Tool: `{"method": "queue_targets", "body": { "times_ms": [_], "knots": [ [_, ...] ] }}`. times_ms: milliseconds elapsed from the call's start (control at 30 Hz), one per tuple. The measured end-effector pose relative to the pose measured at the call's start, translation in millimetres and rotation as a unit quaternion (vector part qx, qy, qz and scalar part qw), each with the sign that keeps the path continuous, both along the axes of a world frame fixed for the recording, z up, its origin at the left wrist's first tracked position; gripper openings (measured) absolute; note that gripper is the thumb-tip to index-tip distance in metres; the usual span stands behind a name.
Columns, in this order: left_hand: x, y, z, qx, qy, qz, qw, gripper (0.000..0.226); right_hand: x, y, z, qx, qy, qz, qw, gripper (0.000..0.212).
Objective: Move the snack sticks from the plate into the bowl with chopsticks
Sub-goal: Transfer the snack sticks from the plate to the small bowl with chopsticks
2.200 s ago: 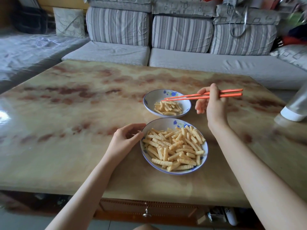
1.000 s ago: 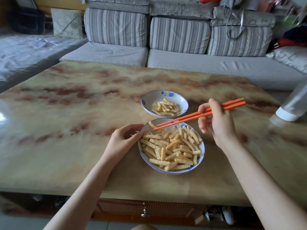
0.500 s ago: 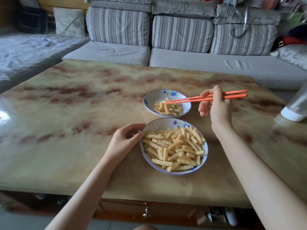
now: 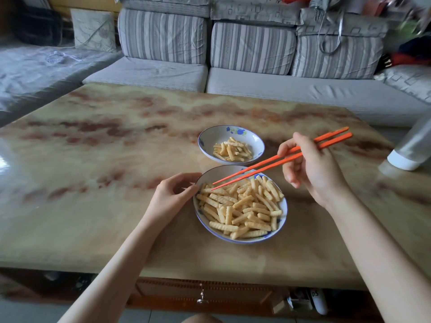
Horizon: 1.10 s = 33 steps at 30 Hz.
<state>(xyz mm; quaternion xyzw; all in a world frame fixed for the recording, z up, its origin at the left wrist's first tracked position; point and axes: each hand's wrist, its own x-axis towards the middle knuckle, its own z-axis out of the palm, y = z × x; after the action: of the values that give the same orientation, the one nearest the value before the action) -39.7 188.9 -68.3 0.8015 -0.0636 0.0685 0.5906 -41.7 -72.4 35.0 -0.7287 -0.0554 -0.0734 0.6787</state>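
A white plate with a blue rim (image 4: 278, 231) sits near the table's front edge, heaped with ridged yellow snack sticks (image 4: 242, 207). Behind it stands a smaller white bowl with blue flowers (image 4: 210, 136) holding several snack sticks (image 4: 233, 150). My left hand (image 4: 172, 194) grips the plate's left rim. My right hand (image 4: 310, 166) holds a pair of orange chopsticks (image 4: 263, 165). Their tips hover slightly apart over the plate's far left part, with nothing between them.
The marbled tabletop (image 4: 93, 183) stretches wide to the left. A white and clear container (image 4: 412, 148) stands at the table's right edge. A striped grey sofa (image 4: 245, 54) runs behind the table. A drawer handle (image 4: 201, 299) shows under the front edge.
My right hand has swung the chopsticks from over the bowl back down to the plate, tips now empty. My left hand has stayed on the plate's rim.
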Motion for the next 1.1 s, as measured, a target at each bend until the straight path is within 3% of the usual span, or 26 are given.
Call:
{"method": "queue_targets", "body": {
  "times_ms": [267,633,800,1100],
  "knots": [
    [-1.1,-0.3,0.8,-0.004,0.0,-0.004,1.0,0.035,-3.7,6.4,-2.4,-0.017,0.013,-0.004,1.0,0.048],
    [-1.1,-1.2,1.3,-0.004,-0.006,0.001,1.0,0.032,13.2,1.2,-0.3,0.075,-0.034,-0.118,0.99,0.045],
    [-1.3,-1.4,1.6,-0.004,-0.003,0.001,1.0,0.032,37.6,4.9,-9.7,0.059,-0.055,-0.171,0.982,0.046],
    [-0.7,0.1,1.1,-0.001,-0.002,-0.002,1.0,0.033,36.1,0.4,-19.4,0.046,-0.056,-0.164,0.984,0.044]
  ]
}}
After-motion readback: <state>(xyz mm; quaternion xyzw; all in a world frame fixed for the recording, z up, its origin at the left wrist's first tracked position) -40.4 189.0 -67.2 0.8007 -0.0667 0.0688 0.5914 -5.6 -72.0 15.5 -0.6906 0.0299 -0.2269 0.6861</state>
